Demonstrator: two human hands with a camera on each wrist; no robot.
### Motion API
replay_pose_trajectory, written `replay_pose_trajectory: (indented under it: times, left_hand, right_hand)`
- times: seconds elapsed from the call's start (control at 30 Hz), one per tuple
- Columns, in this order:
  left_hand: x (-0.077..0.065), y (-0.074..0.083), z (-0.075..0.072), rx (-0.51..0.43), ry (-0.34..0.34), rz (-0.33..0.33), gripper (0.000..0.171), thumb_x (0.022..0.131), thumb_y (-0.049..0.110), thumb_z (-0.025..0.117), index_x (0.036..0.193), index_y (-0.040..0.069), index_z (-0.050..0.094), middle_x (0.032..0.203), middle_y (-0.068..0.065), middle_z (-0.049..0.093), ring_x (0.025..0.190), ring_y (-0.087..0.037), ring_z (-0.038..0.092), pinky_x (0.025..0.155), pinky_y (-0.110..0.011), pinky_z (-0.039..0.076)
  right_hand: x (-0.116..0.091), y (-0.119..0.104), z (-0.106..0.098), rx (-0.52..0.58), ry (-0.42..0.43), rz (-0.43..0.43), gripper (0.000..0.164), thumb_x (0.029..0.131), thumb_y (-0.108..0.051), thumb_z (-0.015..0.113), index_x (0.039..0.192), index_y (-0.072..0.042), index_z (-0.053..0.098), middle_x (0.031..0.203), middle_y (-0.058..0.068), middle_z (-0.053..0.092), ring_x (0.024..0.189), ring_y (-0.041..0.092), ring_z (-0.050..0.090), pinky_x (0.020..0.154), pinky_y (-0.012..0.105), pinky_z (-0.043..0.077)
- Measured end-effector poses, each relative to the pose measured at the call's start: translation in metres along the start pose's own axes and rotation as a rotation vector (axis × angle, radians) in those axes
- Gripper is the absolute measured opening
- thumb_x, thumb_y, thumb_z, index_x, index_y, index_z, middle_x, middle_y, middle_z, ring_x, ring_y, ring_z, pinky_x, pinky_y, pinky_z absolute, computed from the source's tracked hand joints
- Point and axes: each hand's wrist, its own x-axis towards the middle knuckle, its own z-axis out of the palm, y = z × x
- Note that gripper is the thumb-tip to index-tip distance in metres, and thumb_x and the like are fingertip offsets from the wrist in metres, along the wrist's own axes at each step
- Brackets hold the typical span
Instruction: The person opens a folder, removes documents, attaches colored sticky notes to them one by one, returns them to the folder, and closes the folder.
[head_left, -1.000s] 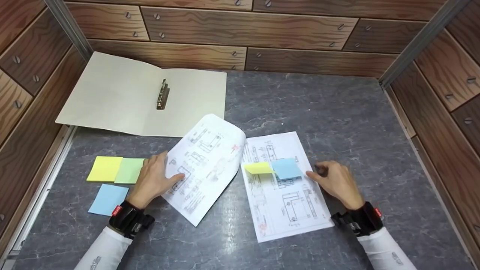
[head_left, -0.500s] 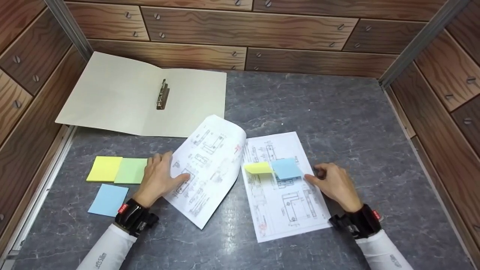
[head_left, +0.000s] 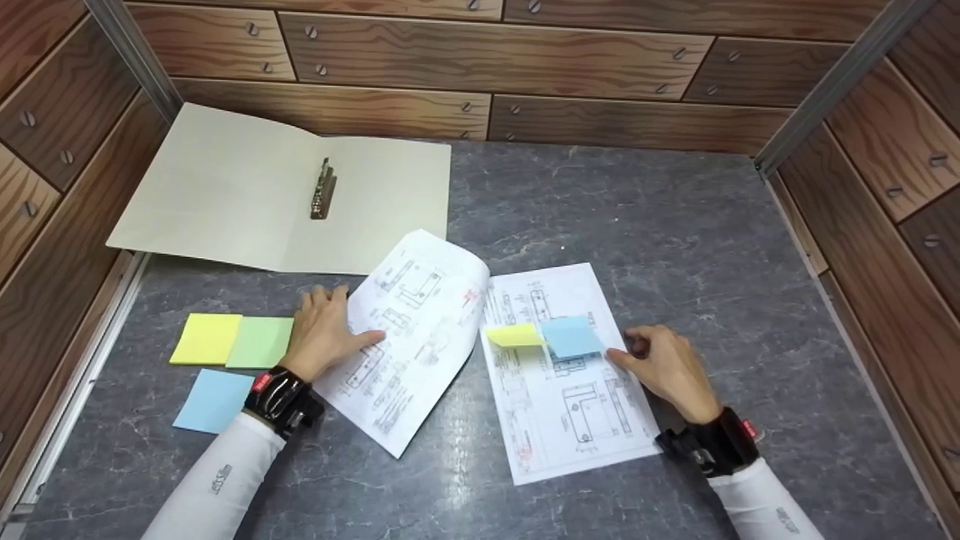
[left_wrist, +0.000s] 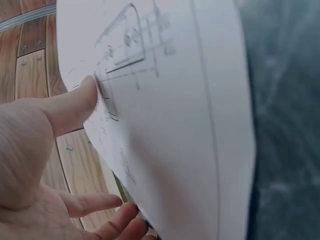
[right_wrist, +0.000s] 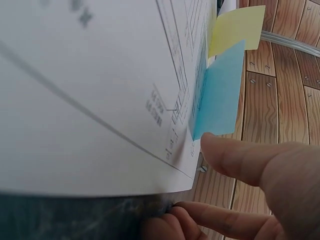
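Observation:
My left hand (head_left: 326, 334) lies at the left edge of a turned-over sheet (head_left: 409, 337) printed with technical drawings. Its thumb rests on the paper, while the spread fingers lie beside the edge; the left wrist view shows this sheet (left_wrist: 165, 120) close up. The sheet curls at its upper right, where it meets a second drawing sheet (head_left: 551, 442). A yellow sticky note (head_left: 516, 335) and a blue sticky note (head_left: 571, 337) stand partly raised on that second sheet. My right hand (head_left: 671, 367) is at its right edge, thumb tip by the blue note's corner (right_wrist: 220, 95), other fingers bent below.
An open cream folder (head_left: 217, 187) with a metal clip (head_left: 323, 191) lies at the back left, its lower right partly covered by the turned sheet. Yellow (head_left: 206, 339), green (head_left: 259, 342) and blue (head_left: 214, 401) sticky-note pads lie at left. Wood-patterned walls surround the table.
My left hand has moved right and slightly away from me along the turned sheet, which has shifted a little. My right hand has moved slightly left, closer to the blue note.

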Motion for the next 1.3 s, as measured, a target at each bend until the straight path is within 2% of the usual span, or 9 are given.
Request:
replay_pose_trajectory:
  times: [0.27,0.43,0.63,0.87,1.03,1.3]
  left_hand:
    - [0.0027,0.0017,0.0004,0.004,-0.008,-0.03,0.093,0.077,0.047,0.089,0.14,-0.008,0.048,0.122,-0.033,0.052,0.12,-0.05,0.049,0.105,-0.062,0.043]
    - [0.0032,0.0034,-0.0003,-0.006,-0.015,-0.041,0.084,0.076,0.045,0.09,0.131,-0.006,0.051,0.116,-0.03,0.055,0.114,-0.046,0.051,0.1,-0.058,0.044]
    - [0.0035,0.0053,-0.0006,-0.036,-0.023,-0.042,0.075,0.076,0.041,0.09,0.123,-0.003,0.052,0.108,-0.024,0.058,0.105,-0.041,0.052,0.092,-0.052,0.045]
    - [0.0055,0.0057,-0.0012,-0.068,-0.042,-0.063,0.075,0.076,0.04,0.09,0.125,-0.003,0.053,0.114,-0.025,0.057,0.111,-0.042,0.051,0.1,-0.053,0.043]
    - [0.0084,0.0064,-0.0014,-0.087,-0.05,-0.081,0.074,0.075,0.038,0.091,0.123,-0.004,0.053,0.114,-0.024,0.055,0.109,-0.04,0.05,0.099,-0.052,0.043]
    - [0.0107,0.0092,-0.0016,-0.159,-0.053,-0.087,0.073,0.074,0.028,0.092,0.123,-0.007,0.05,0.116,-0.028,0.053,0.113,-0.044,0.048,0.103,-0.056,0.041]
  right_hand:
    - [-0.0004,-0.0013,-0.0001,0.001,0.009,-0.001,0.055,0.091,-0.032,0.079,0.127,0.007,0.068,0.102,0.02,0.072,0.088,0.03,0.068,0.07,0.036,0.05]
    - [-0.0003,-0.0005,0.0002,-0.006,0.017,-0.007,0.054,0.091,-0.031,0.079,0.127,0.007,0.068,0.102,0.02,0.072,0.089,0.03,0.068,0.071,0.037,0.051]
    - [-0.0024,0.0001,-0.0004,0.002,0.003,-0.001,0.054,0.092,-0.031,0.078,0.129,0.005,0.067,0.104,0.019,0.069,0.089,0.028,0.066,0.07,0.032,0.047]
    - [-0.0022,0.0001,-0.0002,0.0,0.005,-0.001,0.054,0.092,-0.031,0.078,0.129,0.006,0.067,0.104,0.019,0.069,0.087,0.028,0.065,0.07,0.032,0.046]
    - [-0.002,0.0002,0.0002,0.001,0.009,-0.002,0.054,0.091,-0.03,0.078,0.129,0.007,0.067,0.103,0.019,0.069,0.087,0.028,0.065,0.07,0.032,0.047]
    - [-0.0026,-0.0003,-0.0004,0.009,0.01,-0.01,0.055,0.091,-0.032,0.078,0.129,0.007,0.067,0.104,0.021,0.069,0.088,0.029,0.066,0.07,0.035,0.048]
